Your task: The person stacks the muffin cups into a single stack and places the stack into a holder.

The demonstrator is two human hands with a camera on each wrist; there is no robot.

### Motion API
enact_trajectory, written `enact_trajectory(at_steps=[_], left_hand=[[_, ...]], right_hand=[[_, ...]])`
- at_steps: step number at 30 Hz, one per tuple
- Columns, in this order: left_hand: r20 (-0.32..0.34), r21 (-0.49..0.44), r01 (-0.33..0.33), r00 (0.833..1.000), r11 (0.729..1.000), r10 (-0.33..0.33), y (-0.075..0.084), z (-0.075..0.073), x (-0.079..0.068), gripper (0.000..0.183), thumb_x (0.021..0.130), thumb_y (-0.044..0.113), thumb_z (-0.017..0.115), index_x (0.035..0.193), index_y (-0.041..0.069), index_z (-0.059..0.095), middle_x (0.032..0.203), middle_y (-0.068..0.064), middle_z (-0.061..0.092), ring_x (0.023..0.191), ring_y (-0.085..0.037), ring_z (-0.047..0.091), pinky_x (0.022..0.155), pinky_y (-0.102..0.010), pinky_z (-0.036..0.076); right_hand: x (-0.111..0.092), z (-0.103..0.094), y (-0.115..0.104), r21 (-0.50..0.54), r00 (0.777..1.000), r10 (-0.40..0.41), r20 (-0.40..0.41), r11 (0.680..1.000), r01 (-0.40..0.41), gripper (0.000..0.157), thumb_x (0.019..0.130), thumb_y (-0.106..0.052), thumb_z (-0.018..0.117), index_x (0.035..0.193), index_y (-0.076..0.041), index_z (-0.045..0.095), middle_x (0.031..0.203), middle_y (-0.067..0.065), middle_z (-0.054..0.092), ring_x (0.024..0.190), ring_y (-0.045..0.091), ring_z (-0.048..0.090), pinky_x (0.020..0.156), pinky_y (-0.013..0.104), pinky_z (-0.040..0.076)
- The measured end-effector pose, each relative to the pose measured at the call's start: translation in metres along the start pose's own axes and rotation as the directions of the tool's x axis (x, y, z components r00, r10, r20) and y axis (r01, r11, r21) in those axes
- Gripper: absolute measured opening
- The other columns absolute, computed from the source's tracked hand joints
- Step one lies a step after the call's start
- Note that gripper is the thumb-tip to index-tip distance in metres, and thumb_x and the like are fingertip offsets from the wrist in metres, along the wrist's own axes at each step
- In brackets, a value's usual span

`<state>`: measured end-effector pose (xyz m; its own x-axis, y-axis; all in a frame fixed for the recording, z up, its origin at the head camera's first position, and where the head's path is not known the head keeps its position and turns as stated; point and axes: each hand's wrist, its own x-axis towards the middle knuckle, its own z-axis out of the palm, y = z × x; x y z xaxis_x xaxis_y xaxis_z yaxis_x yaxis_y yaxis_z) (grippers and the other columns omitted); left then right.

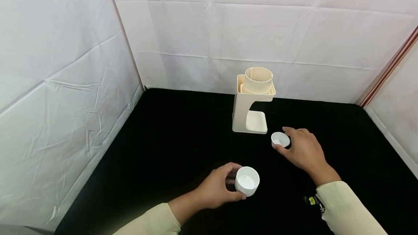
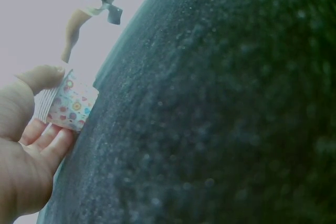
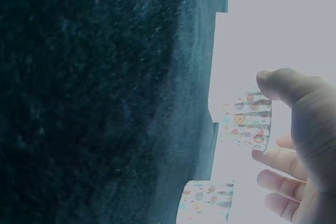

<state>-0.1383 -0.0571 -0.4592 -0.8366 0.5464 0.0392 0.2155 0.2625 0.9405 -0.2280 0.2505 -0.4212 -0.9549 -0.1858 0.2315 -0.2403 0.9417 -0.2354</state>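
My left hand (image 1: 213, 188) grips a stack of white paper cups (image 1: 247, 181) between thumb and fingers, mouth up, near the front middle of the table. In the left wrist view, several rims nest together above a printed wall (image 2: 76, 103) with small coloured shapes. Further right and back, my right hand (image 1: 305, 151) holds a second white paper cup (image 1: 280, 139), its thumb and fingers on opposite sides. The right wrist view shows the same print on its wall (image 3: 247, 121). Whether either base touches the table cannot be told.
Behind the right hand's cup stands a cream plastic stand (image 1: 241, 113) with a round tube (image 1: 258, 82) on top and a flat base. The black table (image 1: 183, 130) meets white cloth walls at the back and sides. A wrist device (image 1: 315, 201) sits on the right forearm.
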Motion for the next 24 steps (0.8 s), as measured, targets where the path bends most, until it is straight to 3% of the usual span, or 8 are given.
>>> enact_trajectory(at_steps=[24], left_hand=[[0.003, -0.005, -0.011, 1.000, 1.000, 0.011, -0.001, 0.000, 0.002, 0.066, 0.083, 0.015, 0.088, 0.138, 0.015, 0.052, 0.132, 0.004, 0.058, 0.118, -0.010, 0.061, 0.098, -0.019, 0.051]], right_hand=[[-0.012, -0.022, -0.033, 0.038, 0.994, -0.091, -0.058, 0.995, 0.093, 0.072, 0.082, -0.048, 0.084, 0.135, -0.004, 0.062, 0.118, 0.017, 0.070, 0.115, 0.040, 0.057, 0.093, 0.061, 0.048]])
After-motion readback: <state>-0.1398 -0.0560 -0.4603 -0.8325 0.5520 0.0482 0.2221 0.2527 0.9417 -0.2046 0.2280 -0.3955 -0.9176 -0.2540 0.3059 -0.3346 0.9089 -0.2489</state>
